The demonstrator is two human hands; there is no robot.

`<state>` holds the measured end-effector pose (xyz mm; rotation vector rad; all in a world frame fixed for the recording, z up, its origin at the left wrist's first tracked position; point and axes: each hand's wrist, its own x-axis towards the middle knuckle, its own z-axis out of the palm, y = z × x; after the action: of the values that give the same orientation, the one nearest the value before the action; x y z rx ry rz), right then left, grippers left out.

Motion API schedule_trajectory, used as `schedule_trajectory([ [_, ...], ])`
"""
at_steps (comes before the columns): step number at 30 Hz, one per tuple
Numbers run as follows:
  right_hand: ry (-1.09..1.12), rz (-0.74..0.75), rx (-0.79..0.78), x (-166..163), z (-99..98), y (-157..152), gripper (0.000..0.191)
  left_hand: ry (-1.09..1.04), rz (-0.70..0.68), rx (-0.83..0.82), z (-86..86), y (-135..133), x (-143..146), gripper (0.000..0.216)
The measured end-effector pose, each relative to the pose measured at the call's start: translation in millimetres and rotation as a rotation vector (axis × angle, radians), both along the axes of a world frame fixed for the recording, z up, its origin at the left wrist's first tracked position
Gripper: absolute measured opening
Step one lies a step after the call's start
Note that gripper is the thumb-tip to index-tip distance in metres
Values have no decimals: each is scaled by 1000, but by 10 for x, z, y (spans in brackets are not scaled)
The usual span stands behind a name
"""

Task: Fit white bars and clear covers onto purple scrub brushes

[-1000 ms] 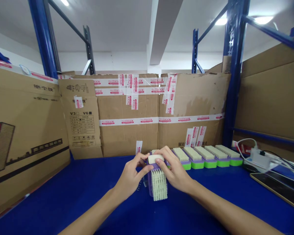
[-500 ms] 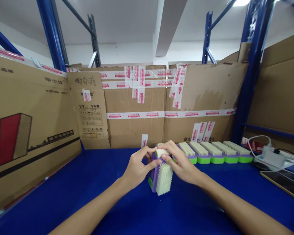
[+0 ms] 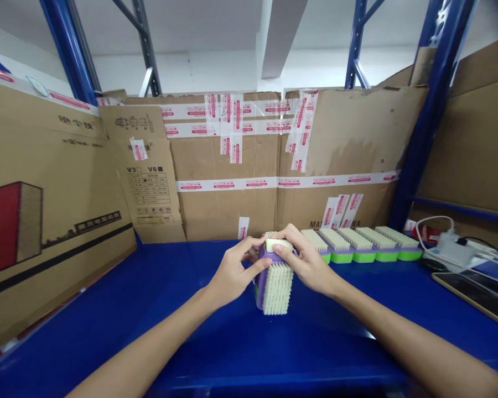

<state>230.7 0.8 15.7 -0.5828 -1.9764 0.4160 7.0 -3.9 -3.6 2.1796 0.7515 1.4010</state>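
Note:
A purple scrubbing brush (image 3: 275, 287) with cream bristles stands on end on the blue table (image 3: 157, 309), bristles facing me. My left hand (image 3: 232, 272) pinches its upper left side. My right hand (image 3: 305, 260) grips the top right, fingers pressed over a cream piece at the brush's upper end. Both hands are closed on the brush.
A row of several purple-and-green brushes (image 3: 363, 243) lies bristles-up behind my right hand. Taped cardboard walls (image 3: 232, 182) enclose the table at the back and left. At right are a white power adapter with cables (image 3: 454, 249) and a dark flat tablet (image 3: 477, 296). Blue rack posts (image 3: 423, 138) rise behind.
The view has shifted slightly; the brush and both hands sit a little higher in the frame. The grip on the brush's top stays the same.

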Motion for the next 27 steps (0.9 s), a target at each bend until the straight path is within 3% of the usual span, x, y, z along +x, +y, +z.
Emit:
schedule_trajectory([
  [16,8,7,52,10,-3,36,28,11,18,-81,26,0,11,40],
  [24,6,-24,82,-6,-26,43,20,-38,-156,-199,23,90,-21,43],
  [27,73,-31,39,-40,-58,34,26,-69,-238,-277,37,97,-25,43],
])
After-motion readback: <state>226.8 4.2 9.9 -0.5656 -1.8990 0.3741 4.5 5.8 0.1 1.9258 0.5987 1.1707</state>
